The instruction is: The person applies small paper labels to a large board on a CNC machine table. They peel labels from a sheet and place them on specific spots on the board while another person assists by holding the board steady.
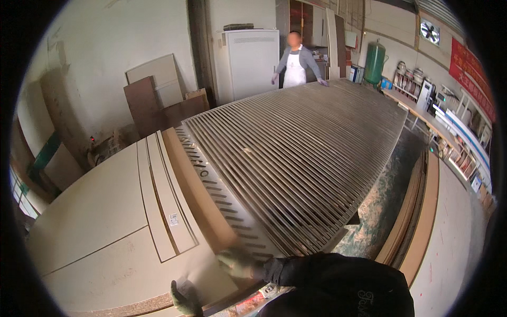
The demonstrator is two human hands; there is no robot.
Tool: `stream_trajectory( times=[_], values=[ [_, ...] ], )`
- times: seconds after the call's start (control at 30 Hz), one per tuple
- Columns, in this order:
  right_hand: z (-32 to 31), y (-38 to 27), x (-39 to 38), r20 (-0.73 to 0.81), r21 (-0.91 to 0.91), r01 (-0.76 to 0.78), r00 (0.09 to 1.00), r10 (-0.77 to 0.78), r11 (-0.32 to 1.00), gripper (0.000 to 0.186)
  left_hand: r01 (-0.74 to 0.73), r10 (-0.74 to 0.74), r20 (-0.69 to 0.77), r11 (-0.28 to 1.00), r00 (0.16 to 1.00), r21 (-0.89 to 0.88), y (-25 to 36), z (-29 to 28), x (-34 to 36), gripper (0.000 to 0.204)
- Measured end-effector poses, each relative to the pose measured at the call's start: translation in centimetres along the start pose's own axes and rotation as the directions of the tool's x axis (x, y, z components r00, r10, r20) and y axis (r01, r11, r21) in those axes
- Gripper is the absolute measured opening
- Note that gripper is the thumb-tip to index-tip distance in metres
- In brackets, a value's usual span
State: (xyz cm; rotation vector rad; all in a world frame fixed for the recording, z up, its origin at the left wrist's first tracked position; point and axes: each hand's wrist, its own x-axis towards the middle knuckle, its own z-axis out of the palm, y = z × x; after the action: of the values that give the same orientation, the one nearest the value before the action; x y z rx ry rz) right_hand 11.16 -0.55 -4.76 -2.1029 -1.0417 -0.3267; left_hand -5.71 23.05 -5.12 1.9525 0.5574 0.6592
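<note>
A large cream board with cut lines lies in front of me. Across its right side run long narrow cut strips, one with a small white label. My left hand, in a greenish work glove, is at the board's near edge, thumb raised; a small pale thing at its fingers is too blurred to name. My right hand, also gloved and smeared by motion, is over the board's near right corner beside a brown strip. Its fingers cannot be made out.
A slatted metal machine bed stretches away beyond the board. At its far end stands a person in a white apron, one hand at the bed. Stacked boards stand at the right. A green tank and a white cabinet are behind.
</note>
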Motion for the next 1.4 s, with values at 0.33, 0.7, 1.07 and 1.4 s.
stream_trajectory(
  times=[0.33,0.7,1.07,1.4],
  values=[
    [0.7,0.2,0.1,0.001,-0.001,-0.021,1.0,0.021,1.0,0.022,-0.082,0.068,-0.08,0.981,0.994,-0.178,0.5,0.6,-0.2,0.063],
    [-0.5,0.7,6.0,0.121,0.323,-0.24,0.97,0.212,0.916,0.022,0.007,-0.024,-0.173,0.995,0.985,-0.096,1.2,1.3,-0.4,0.061],
    [9.3,10.1,33.5,0.264,-0.144,-0.162,0.945,0.195,0.976,0.029,-0.128,0.186,-0.173,0.946,0.967,0.298,3.5,0.8,-0.4,0.061],
    [14.7,12.2,41.1,0.419,-0.346,0.015,0.897,0.14,0.938,0.026,-0.08,0.126,-0.132,0.947,0.983,0.311,4.8,0.6,-0.4,0.055]
  ],
)
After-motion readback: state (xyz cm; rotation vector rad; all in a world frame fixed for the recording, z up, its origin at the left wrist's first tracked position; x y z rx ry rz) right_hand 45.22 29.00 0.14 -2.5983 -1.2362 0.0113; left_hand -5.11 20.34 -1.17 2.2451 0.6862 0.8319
